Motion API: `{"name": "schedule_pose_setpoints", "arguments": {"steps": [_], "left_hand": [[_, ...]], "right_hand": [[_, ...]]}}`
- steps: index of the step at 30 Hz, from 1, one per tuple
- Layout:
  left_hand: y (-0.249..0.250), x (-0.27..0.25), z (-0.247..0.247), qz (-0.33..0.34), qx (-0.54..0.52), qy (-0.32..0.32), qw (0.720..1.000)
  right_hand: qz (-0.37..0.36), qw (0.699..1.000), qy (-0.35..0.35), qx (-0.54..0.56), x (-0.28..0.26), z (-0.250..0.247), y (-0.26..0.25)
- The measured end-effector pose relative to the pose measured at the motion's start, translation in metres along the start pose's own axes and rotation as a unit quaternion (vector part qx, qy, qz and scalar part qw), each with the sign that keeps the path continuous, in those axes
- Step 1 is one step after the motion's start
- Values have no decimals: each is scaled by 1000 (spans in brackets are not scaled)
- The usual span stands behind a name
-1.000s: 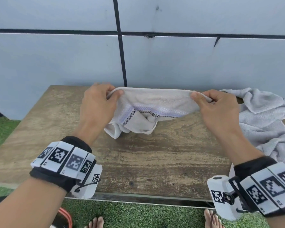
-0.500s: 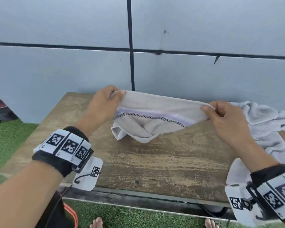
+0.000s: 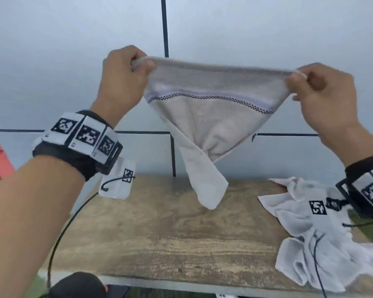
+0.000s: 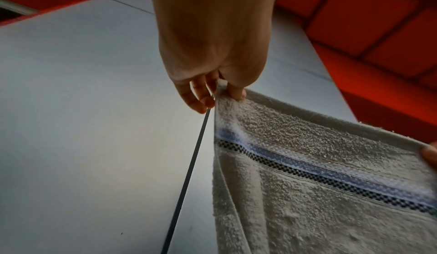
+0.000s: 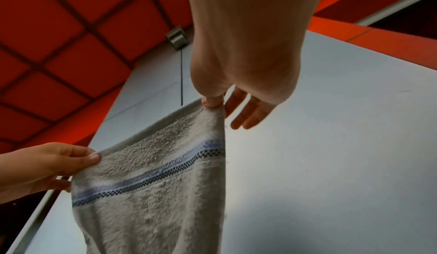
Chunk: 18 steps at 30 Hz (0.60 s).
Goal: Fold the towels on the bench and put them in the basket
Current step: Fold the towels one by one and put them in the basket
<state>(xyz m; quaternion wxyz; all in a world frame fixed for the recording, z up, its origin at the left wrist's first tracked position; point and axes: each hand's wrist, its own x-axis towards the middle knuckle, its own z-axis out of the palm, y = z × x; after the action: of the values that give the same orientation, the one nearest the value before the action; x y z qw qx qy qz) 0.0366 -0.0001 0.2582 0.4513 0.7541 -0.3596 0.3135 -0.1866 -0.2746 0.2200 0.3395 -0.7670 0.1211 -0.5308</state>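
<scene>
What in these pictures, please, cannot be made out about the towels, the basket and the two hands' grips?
- Basket: in no view; its place and contents are unknown.
- Striped towel: its lower part hangs bunched in the head view and is cut off by the bottom edge in both wrist views.
- Heap of pale towels: crumpled, partly behind the right wrist gear and cut off by the right edge; their number is unclear.
- Left hand, right hand: motion-blurred in the head view.

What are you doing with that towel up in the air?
A person is holding up a beige terry towel with a blue and checkered stripe, pinching one top corner with the left hand and the other with the right hand. It hangs stretched out above the wooden bench, not folded yet. A crumpled white towel waits on the bench's right side. No basket is in view.
</scene>
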Motion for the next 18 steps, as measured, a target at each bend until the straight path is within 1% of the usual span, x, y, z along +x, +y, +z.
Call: {"name": "schedule_pose_setpoints", "arguments": {"steps": [1, 2, 3, 4, 5, 6, 7, 8, 9, 11, 13, 16, 18], "left_hand": [[-1, -14, -7, -5, -32, -2, 999], [-4, -32, -13, -24, -73, -18, 997], [-10, -53, -17, -58, -132, -54, 988], [-17, -75, -19, -97, -198, -99, 970], [-25, -97, -20, -139, -251, -149, 946], [-34, -121, -20, -178, -277, -196, 924], [-44, -142, -19, -214, -272, -246, 905], [-55, -163, -17, -239, -244, -296, 892], [-65, -181, -14, -249, -209, -338, 883], [-80, -208, -7, -255, -157, -387, 872], [-87, -225, 4, -264, -120, -414, 863], [-92, -247, 25, -279, -94, -438, 850], [-99, -257, 43, -278, -90, -430, 854]], "right_hand": [[6, 999, -36, 27, -12, -7, 0], [25, 993, -96, 62, -28, -15, 1], [52, 980, -167, 95, -46, -23, 3], [89, 962, -232, 112, -65, -29, 5], [131, 944, -282, 113, -83, -34, 8], [168, 926, -321, 104, -100, -37, 14], [200, 909, -353, 92, -116, -39, 22], [232, 892, -381, 79, -131, -40, 28], [259, 874, -406, 69, -144, -39, 35], [308, 846, -434, 47, -167, -35, 50], [324, 838, -438, -18, -182, -26, 65], [290, 847, -427, -128, -197, -4, 92], [265, 854, -409, -182, -203, 12, 111]]}}
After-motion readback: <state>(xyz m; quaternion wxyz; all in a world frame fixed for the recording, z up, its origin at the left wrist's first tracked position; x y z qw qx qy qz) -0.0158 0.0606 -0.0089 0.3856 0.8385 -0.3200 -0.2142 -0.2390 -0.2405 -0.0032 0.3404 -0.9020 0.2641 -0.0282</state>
